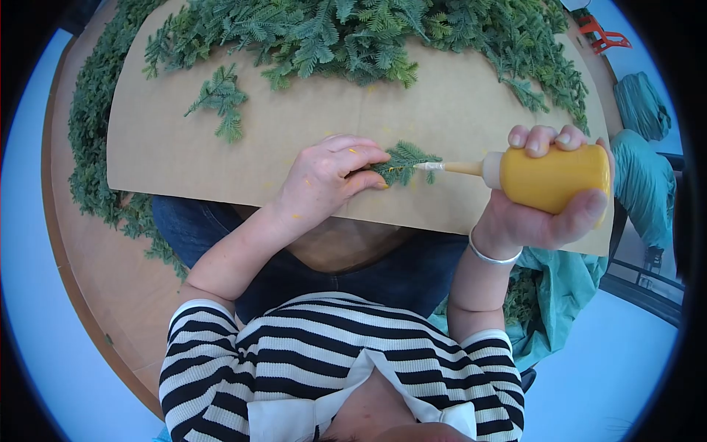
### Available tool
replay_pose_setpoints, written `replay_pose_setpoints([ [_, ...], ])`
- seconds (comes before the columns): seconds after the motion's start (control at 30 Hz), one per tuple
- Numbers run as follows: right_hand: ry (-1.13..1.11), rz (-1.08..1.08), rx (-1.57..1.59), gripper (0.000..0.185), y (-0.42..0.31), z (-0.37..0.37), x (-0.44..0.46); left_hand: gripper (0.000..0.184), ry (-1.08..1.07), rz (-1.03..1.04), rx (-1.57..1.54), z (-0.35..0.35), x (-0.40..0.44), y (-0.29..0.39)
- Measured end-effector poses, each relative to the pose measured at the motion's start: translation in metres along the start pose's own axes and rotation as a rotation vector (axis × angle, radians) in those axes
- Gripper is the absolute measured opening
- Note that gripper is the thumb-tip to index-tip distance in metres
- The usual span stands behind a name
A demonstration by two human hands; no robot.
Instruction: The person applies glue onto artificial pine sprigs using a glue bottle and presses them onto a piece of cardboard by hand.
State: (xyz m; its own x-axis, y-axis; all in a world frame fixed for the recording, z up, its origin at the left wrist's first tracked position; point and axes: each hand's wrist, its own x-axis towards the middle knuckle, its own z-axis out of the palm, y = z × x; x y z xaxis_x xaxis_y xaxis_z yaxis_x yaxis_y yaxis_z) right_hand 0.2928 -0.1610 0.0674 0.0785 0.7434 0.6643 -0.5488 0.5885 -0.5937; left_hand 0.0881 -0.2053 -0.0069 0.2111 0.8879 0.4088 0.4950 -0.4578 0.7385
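Observation:
My left hand (331,173) pinches the left end of a small green fir sprig (403,163) between thumb and fingers, just above the brown board. Yellow specks mark the skin of this hand. In my right hand (541,206) a yellow squeeze bottle (552,179) lies on its side, fingers and thumb wrapped round it. Its long nozzle points left, and the pale tip (429,166) is at the sprig's right part. Whether the tip touches the needles I cannot tell. A thin yellow streak shows on the sprig.
A large heap of green sprigs (353,37) covers the far side of the brown board (294,110). One loose sprig (223,102) lies left of centre. More greenery (96,132) hangs at the left. Teal bags (642,180) and a red object (604,35) are at the right.

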Motion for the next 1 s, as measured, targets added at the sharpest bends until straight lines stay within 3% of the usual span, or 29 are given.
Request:
replay_pose_setpoints([
  [0.57,0.222,-0.083,-0.123,0.038,-0.006,-0.025,0.008,0.024,-0.071,-0.109,-0.008,-0.001,0.003,0.009],
  [0.73,0.148,-0.080,0.119,0.047,-0.023,-0.014,0.004,0.033,-0.092,-0.085,0.013,-0.001,0.011,0.018],
  [0.9,0.080,-0.085,0.110,0.048,-0.025,-0.007,0.002,0.044,-0.327,0.048,0.064,-0.010,0.029,0.021],
  [1.0,0.107,-0.083,0.010,0.045,-0.016,-0.006,0.000,0.046,-0.423,0.024,0.109,-0.014,0.034,0.024],
])
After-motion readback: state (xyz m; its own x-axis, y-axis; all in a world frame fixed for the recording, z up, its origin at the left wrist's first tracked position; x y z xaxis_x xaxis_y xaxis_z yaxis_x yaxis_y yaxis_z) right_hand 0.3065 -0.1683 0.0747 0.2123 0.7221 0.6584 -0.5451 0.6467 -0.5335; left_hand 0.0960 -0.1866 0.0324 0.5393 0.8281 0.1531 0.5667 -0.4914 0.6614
